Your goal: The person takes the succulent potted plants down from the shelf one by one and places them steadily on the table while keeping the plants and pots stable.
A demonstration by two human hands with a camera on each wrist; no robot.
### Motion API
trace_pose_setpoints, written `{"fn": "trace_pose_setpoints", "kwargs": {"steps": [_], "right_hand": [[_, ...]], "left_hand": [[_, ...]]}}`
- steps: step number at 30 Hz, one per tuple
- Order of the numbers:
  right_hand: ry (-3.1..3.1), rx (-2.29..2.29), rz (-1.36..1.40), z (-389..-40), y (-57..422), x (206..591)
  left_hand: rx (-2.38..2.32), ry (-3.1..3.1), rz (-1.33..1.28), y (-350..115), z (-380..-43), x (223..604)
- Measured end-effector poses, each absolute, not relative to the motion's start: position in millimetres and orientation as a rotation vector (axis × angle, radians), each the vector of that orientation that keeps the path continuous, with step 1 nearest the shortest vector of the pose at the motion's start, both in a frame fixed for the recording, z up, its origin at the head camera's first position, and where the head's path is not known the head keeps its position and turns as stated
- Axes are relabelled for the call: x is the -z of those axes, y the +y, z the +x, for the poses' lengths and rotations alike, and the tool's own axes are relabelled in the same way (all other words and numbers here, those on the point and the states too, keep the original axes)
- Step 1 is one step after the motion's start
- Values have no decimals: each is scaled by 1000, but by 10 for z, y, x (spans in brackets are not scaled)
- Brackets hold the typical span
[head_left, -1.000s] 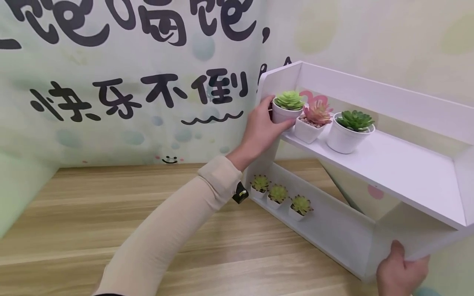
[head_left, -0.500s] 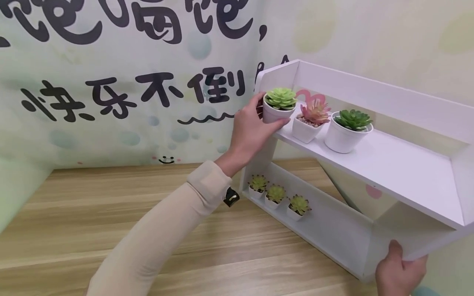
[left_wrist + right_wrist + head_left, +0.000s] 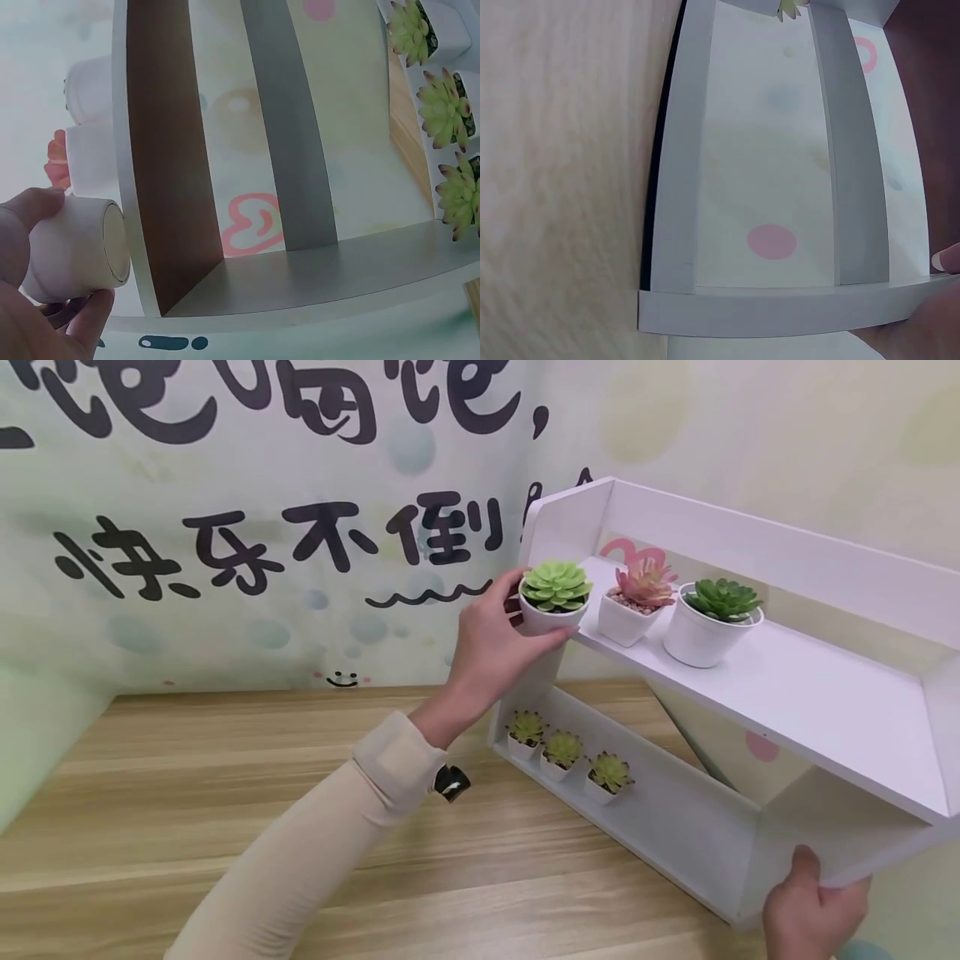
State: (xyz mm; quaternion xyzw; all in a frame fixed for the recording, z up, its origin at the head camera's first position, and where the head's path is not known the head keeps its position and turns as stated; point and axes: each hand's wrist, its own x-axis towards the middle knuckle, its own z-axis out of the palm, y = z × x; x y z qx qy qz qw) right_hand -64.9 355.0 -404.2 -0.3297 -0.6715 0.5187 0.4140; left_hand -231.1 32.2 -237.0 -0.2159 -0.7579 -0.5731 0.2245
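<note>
My left hand (image 3: 491, 639) holds a light green potted succulent (image 3: 557, 587) at the left front of the upper shelf, fingers behind the white pot and thumb across its front. In the left wrist view, that pot's (image 3: 75, 244) round base shows beside the shelf edge. A pink succulent (image 3: 645, 583) in a square white pot and a dark green succulent (image 3: 723, 602) in a round one stand to its right. My right hand (image 3: 813, 906) grips the right side panel of the white two-tier shelf (image 3: 832, 710), thumb on the inside; its other fingers are mostly hidden.
Three small yellow-green succulents (image 3: 562, 750) line the left part of the lower shelf. The shelf stands at an angle on a wood-grain table (image 3: 247, 802). A wall covering (image 3: 285, 610) with large dark characters rises behind.
The light green succulent has moved left and towards me in my left hand, away from the pink one, to the shelf's front edge. My right hand keeps its grip.
</note>
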Motion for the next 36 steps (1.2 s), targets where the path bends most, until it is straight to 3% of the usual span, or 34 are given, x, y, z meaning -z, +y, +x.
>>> {"fn": "trace_pose_setpoints", "kwargs": {"steps": [36], "right_hand": [[-1643, -1389, -939, -622, 3561, 4010]], "left_hand": [[1419, -2288, -477, -462, -1741, 2904]]}}
